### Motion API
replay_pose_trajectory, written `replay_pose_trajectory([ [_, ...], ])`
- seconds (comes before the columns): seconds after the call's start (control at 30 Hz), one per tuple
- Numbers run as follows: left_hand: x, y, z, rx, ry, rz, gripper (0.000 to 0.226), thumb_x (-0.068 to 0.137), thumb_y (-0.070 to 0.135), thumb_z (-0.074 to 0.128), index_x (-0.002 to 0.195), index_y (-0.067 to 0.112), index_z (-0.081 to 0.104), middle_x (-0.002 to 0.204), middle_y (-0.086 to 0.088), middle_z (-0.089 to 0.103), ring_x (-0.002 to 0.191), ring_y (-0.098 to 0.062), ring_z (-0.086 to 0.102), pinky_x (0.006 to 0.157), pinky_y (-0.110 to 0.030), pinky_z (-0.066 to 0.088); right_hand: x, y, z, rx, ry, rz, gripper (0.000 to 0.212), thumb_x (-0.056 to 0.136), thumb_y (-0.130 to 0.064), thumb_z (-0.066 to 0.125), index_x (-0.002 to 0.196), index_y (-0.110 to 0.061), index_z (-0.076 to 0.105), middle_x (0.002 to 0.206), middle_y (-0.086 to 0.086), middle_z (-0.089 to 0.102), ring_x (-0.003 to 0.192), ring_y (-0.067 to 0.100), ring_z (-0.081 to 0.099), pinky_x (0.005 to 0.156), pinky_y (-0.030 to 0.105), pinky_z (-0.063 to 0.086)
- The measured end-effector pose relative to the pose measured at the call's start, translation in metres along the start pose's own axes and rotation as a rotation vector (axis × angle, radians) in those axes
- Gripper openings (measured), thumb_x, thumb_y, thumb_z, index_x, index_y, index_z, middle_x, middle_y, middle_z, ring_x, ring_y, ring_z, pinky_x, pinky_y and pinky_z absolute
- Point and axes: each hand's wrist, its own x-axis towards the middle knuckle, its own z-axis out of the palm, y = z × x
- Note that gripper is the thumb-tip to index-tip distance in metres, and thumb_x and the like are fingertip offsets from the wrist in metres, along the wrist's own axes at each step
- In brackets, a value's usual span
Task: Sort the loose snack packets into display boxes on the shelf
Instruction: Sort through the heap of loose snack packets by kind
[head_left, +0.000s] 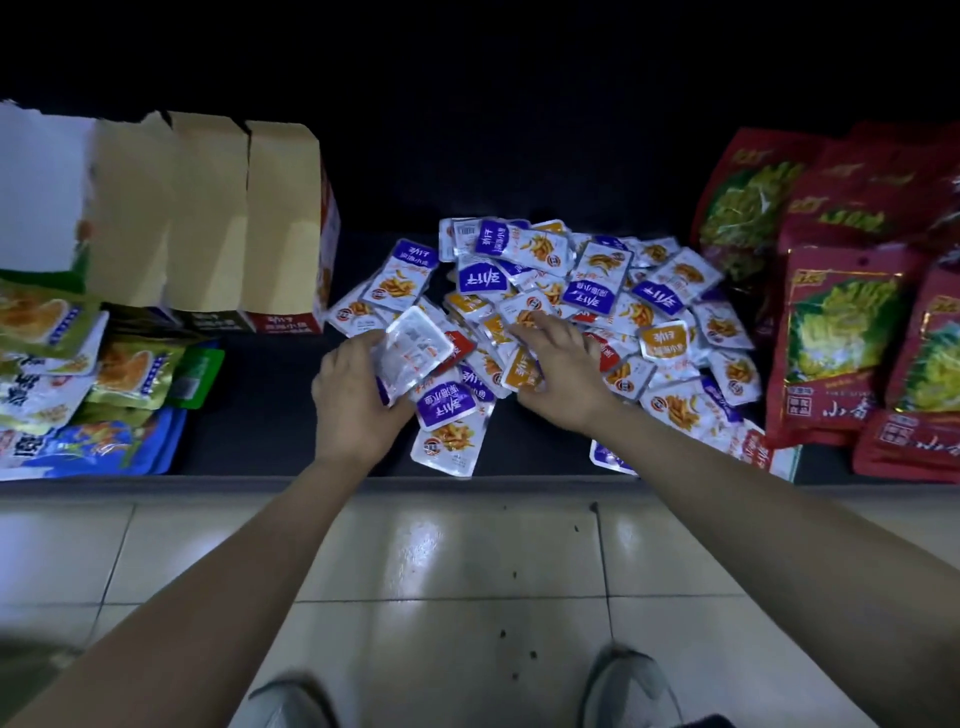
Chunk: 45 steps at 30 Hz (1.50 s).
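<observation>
A heap of small snack packets (597, 291), purple, orange and red labelled, lies on the dark shelf (260, 395). My left hand (353, 395) grips a stack of packets (415, 353), the top one showing its silver back. My right hand (556, 364) lies on the heap, fingers spread over an orange packet (522, 371); its thumb curls at the packet's near edge. Open cardboard display boxes (208, 218) stand at the shelf's back left, flaps up; their insides are hidden.
Large red snack bags (841, 332) are stacked at the right. Green, white and blue bags (78, 374) are piled at the left, below the boxes. The shelf's front edge (467, 480) runs across the view, with tiled floor and my shoes below.
</observation>
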Motion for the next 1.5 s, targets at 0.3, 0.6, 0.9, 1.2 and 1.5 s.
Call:
replay_pose_trajectory([
  [0.3,0.000,0.005,0.006,-0.087,-0.174,0.216,0.070,0.073,0.011,0.076,0.136,0.021,0.049,0.138,-0.002,0.050,0.130,-0.024,0.042,0.108,-0.043,0.033,0.018,-0.044,0.001,0.833,-0.083,0.200,0.025,0.087,-0.004,0.069,0.107,-0.015,0.060,0.110,0.009,0.066,0.105,0.028,0.064,0.092,0.043,0.053],
  [0.6,0.002,-0.008,0.010,0.178,-0.292,0.138,0.087,0.073,0.063,0.072,0.147,0.032,0.037,0.160,-0.001,0.019,0.146,-0.025,0.013,0.118,-0.049,0.012,0.014,-0.028,-0.009,1.136,0.160,0.467,0.038,0.089,0.005,0.060,0.123,-0.010,0.053,0.118,0.007,0.058,0.102,0.020,0.061,0.086,0.032,0.054],
  [0.9,0.001,-0.016,0.004,0.127,-0.228,0.343,0.063,0.075,0.067,0.050,0.119,0.026,0.068,0.135,-0.003,0.058,0.126,-0.026,0.050,0.106,-0.054,0.032,0.015,-0.023,-0.008,1.045,0.121,0.546,0.021,0.094,-0.006,0.055,0.114,-0.011,0.054,0.107,0.004,0.063,0.093,0.021,0.062,0.081,0.036,0.053],
  [1.2,-0.003,-0.023,-0.008,-0.137,-0.161,0.363,0.024,0.089,0.014,0.069,0.113,0.015,0.073,0.124,-0.002,0.065,0.114,-0.018,0.060,0.099,-0.036,0.049,0.023,-0.045,-0.010,1.337,0.005,0.606,0.019,0.099,-0.014,0.048,0.115,-0.010,0.057,0.097,0.005,0.067,0.080,0.018,0.066,0.062,0.028,0.055],
  [1.5,-0.004,-0.030,-0.015,-0.415,-0.153,0.174,0.020,0.086,0.010,0.071,0.105,0.013,0.075,0.108,0.009,0.065,0.102,0.001,0.061,0.089,-0.017,0.050,0.026,-0.068,0.000,1.311,-0.204,0.636,0.029,0.103,-0.026,0.045,0.123,-0.006,0.050,0.110,0.013,0.068,0.098,0.024,0.067,0.076,0.038,0.060],
])
